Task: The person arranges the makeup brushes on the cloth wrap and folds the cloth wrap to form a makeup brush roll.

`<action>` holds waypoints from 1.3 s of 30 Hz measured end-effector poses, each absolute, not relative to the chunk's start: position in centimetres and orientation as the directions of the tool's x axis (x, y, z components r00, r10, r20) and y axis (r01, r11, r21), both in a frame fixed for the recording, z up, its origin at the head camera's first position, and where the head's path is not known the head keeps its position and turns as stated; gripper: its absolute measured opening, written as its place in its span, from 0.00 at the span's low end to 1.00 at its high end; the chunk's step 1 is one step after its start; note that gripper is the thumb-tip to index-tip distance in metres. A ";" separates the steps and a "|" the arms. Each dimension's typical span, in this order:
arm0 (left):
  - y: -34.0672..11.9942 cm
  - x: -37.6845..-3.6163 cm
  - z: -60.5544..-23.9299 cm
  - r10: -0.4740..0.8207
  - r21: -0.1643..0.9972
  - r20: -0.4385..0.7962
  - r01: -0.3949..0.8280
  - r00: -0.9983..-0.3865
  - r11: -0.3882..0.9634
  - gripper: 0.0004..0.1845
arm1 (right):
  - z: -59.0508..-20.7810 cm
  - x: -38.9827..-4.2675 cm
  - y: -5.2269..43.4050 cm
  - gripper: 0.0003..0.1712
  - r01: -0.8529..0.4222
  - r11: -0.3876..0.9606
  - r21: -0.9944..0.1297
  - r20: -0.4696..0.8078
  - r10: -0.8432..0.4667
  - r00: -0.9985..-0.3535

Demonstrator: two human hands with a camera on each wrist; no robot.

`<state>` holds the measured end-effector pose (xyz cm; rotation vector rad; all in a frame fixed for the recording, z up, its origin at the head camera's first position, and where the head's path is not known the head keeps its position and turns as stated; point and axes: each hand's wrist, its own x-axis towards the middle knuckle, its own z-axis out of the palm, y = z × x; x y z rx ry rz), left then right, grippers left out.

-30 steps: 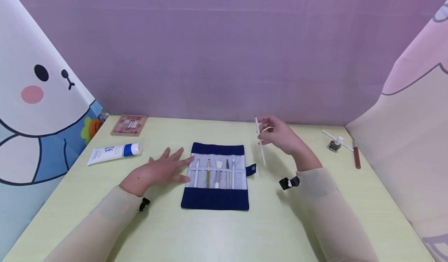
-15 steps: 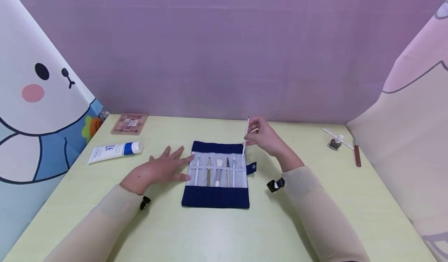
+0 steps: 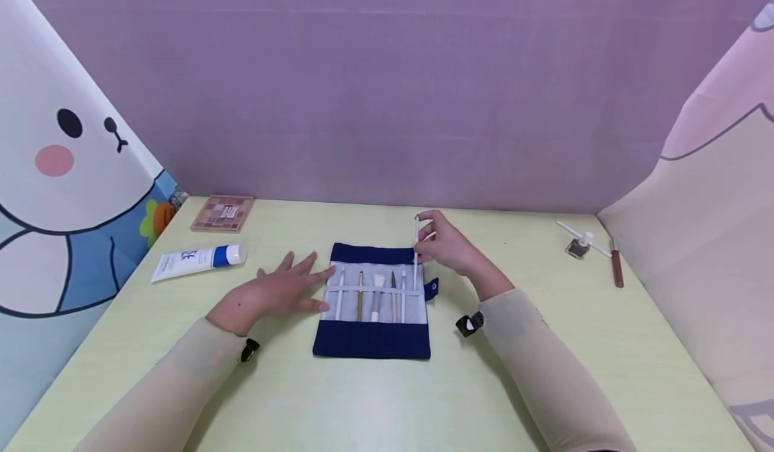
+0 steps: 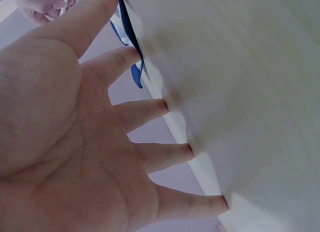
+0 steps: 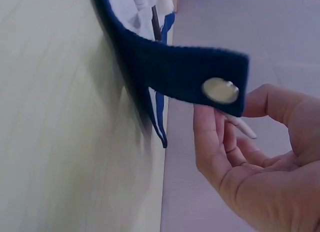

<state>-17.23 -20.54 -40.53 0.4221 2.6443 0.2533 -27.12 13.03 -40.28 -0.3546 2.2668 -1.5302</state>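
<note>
A navy fabric brush roll point(image 3: 371, 341) lies unrolled on the table, its pale lining showing. Several slim tools stand in its elastic band, among them a wide white-headed brush point(image 3: 377, 283). My right hand point(image 3: 447, 245) pinches a thin white stick with a dark upper tip point(image 3: 416, 237) over the roll's right end, its lower end at the band. In the right wrist view the snap strap point(image 5: 175, 70) partly covers that stick. My left hand point(image 3: 275, 294) lies with fingers spread, thumb and index finger at the roll's left edge; other fingertips point(image 4: 187, 151) meet the table in the left wrist view.
At the left are a white tube with a blue band point(image 3: 196, 262) and a pinkish makeup palette point(image 3: 222, 214). Far right, a small dark bottle with a white cap point(image 3: 578, 247) sits by a white stick point(image 3: 568, 232) and a brown-handled tool point(image 3: 616, 268). A purple curtain point(image 3: 387, 103) hangs behind.
My right hand has moved left and slightly lower, bringing the white stick from beside the roll to its right end. The stick now stands nearly upright in view. My left hand stays put.
</note>
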 end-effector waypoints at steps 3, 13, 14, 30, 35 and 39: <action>-20.5 -17.2 -40.5 0.333 0.243 -0.401 0.252 -0.853 0.937 0.44 | -40.1 -26.9 13.1 0.45 -0.003 0.431 -0.902 -0.199 -0.424 -0.884; -20.3 -17.1 -40.3 0.327 0.235 -0.406 0.249 -0.853 0.940 0.43 | -40.1 -26.3 13.4 0.44 -0.100 0.626 -0.773 -0.250 -0.446 -0.859; -20.3 -17.1 -40.3 0.327 0.234 -0.406 0.249 -0.853 0.940 0.43 | -40.1 -26.2 13.4 0.43 -0.112 0.647 -0.755 -0.256 -0.447 -0.857; -20.4 -17.3 -40.4 0.328 0.226 -0.407 0.253 -0.853 0.941 0.44 | -39.8 -25.5 13.7 0.19 -0.290 0.748 -0.597 -0.261 -0.522 -0.812; -20.4 -17.2 -40.3 0.323 0.237 -0.409 0.243 -0.853 0.941 0.44 | -40.0 -25.3 13.8 0.16 -0.317 0.763 -0.563 -0.263 -0.529 -0.807; -20.4 -17.1 -40.1 0.320 0.249 -0.413 0.232 -0.853 0.940 0.44 | -39.9 -25.0 13.8 0.17 -0.328 0.781 -0.531 -0.272 -0.523 -0.808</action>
